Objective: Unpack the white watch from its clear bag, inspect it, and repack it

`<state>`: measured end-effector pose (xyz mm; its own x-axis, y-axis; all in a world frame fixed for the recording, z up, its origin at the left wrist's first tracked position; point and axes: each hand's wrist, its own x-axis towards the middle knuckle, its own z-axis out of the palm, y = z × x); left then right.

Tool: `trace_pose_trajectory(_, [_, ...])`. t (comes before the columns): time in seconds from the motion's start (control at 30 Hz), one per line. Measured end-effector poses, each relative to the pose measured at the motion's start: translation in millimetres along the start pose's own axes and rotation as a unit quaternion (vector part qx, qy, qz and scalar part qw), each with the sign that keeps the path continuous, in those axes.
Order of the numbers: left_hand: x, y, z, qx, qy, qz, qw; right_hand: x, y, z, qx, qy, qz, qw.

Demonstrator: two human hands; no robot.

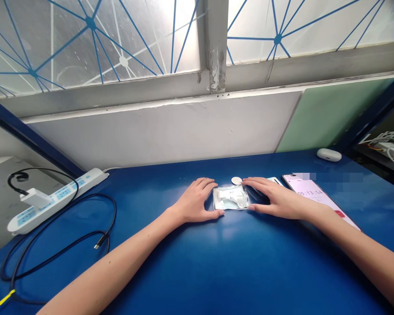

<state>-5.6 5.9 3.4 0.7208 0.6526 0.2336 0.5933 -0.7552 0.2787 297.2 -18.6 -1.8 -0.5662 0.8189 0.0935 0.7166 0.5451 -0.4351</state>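
A small clear plastic bag [231, 198] with white contents lies flat on the blue table; what the contents are is hard to make out. My left hand [195, 201] rests at its left end, thumb and fingers apart, the tips by its near and far corners. At the right end, my right hand [276, 199] lies with fingers stretched out, its thumb touching the near corner. Just behind the bag is a round white disc [236, 180], close to my right fingertips. A light blue and white flat piece [274, 180] shows partly behind my right hand.
A phone [325, 192] showing a timer lies under and beyond my right forearm. Further back sits a white rounded case [329, 155]. On the left are a white power strip [61, 199] with a plugged-in charger [36, 198] and a looped black cable [113, 214].
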Motion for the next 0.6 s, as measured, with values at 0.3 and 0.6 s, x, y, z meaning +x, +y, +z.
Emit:
trace_pose_trajectory(0.3, [-1,-1,0.5,0.01,-0.016,-0.011,1.0,-3,1,-3,-0.027,0.0,-0.031,0.999])
trace_pose_trajectory(0.6, [-1,-3,2.4,-0.018,0.019,0.001,1.0,5,-27,5,0.085,0.11,-0.066,0.988])
